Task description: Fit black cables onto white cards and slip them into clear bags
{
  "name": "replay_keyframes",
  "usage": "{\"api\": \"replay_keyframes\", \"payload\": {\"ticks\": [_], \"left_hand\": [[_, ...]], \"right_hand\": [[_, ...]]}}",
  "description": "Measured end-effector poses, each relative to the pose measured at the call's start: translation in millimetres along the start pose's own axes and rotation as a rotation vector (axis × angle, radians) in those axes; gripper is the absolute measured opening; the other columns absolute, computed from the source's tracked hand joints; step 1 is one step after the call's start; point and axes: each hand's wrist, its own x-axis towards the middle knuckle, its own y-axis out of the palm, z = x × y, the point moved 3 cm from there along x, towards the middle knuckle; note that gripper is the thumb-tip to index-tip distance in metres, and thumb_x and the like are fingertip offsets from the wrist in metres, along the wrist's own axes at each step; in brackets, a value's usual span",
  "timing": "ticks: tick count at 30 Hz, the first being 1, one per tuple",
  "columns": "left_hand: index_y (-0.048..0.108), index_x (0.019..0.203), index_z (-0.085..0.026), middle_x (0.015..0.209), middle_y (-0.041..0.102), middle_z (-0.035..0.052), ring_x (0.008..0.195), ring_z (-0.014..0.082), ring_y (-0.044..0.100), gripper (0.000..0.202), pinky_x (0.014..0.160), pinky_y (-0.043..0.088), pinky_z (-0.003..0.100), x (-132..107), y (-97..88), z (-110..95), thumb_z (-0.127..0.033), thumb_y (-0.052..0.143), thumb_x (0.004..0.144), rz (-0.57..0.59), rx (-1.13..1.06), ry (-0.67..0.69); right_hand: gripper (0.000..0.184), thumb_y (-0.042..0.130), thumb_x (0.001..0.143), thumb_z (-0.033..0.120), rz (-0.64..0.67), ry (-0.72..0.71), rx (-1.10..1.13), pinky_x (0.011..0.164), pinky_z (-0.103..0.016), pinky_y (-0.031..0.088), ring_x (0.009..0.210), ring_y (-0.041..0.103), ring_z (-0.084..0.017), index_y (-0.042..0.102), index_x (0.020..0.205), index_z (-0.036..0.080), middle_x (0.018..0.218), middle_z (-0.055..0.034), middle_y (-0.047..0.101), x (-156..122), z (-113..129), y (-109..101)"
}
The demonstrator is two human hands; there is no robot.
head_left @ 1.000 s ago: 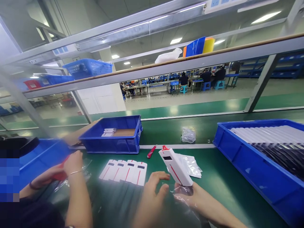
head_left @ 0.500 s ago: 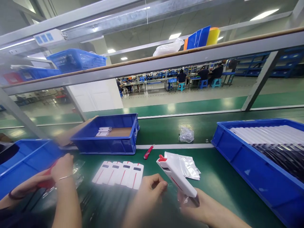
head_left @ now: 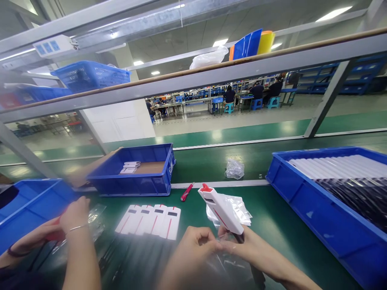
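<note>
My right hand (head_left: pixel 242 242) holds a flat white device (head_left: pixel 222 211) with a red tip, a small dark window and a red stripe. The device tilts up to the left, and a dark part hangs below my hand. A clear plastic bag (head_left: pixel 225 264) is pinched at its edge by my left hand (head_left: pixel 196 245), whose fingertips meet those of my right hand. Several similar white devices (head_left: pixel 172 223) lie side by side to the left. Behind the held device lies a stack of clear plastic bags (head_left: pixel 242 207).
A red cutter (head_left: pixel 187 192) and crumpled plastic (head_left: pixel 235 169) lie ahead. Blue bins stand at centre left (head_left: pixel 130 185), at right (head_left: pixel 302 217) with white pieces and dark bundles, and far left (head_left: pixel 33 209). At left, a co-worker's hands (head_left: pixel 74 217) hold something red. A shelf (head_left: pixel 193 82) crosses above.
My two hands have come together, with the clear bag now stretched between their fingers. The white device has shifted slightly left and up in my right hand.
</note>
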Motion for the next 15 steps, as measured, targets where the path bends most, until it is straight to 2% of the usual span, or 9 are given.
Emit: {"api": "replay_keyframes", "payload": {"ticks": [5,9,12,15], "left_hand": [[0.062,0.065,-0.015,0.054,0.054,-0.0042,0.048,0.0079,0.042,0.03,0.05,0.03,0.021,0.1,3.1,2.1,-0.04,0.072,0.077,0.022,-0.043,-0.042],[0.057,0.064,-0.015,0.051,0.05,-0.0052,0.043,0.0063,0.037,0.039,0.047,0.026,0.021,3.5,5.3,2.0,-0.049,0.072,0.079,0.031,-0.103,-0.027],[0.057,0.064,-0.015,0.049,0.049,-0.0047,0.041,0.0065,0.036,0.05,0.044,0.024,0.021,6.4,1.2,4.4,-0.062,0.067,0.08,0.02,-0.102,0.008],[0.055,0.064,-0.016,0.046,0.045,-0.0058,0.038,0.0062,0.033,0.059,0.041,0.02,0.022,7.2,-9.7,9.3,-0.073,0.063,0.077,-0.013,-0.104,0.019]], "right_hand": [[0.036,0.064,0.083,0.057,-0.054,-0.054,-0.003,0.06,-0.027,0.044,0.064,0.048,-0.016,0.063,0.085,0.021,0.075,0.0022,0.053,6.4,-8.1,1.1],[0.036,0.058,0.088,0.057,-0.107,-0.08,-0.011,0.054,-0.026,0.041,0.056,0.042,-0.013,0.06,0.085,0.021,0.07,0.0041,0.047,8.2,-5.6,-0.4],[0.037,0.055,0.092,0.058,-0.133,-0.104,-0.025,0.055,-0.023,0.038,0.06,0.041,-0.012,0.061,0.088,0.021,0.073,0.0035,0.049,3.7,-1.7,-12.4],[0.045,0.051,0.094,0.063,-0.08,-0.054,-0.077,0.046,-0.022,0.029,0.053,0.033,-0.009,0.064,0.085,0.021,0.074,0.0034,0.051,-8.4,-8.0,-30.7]]}}
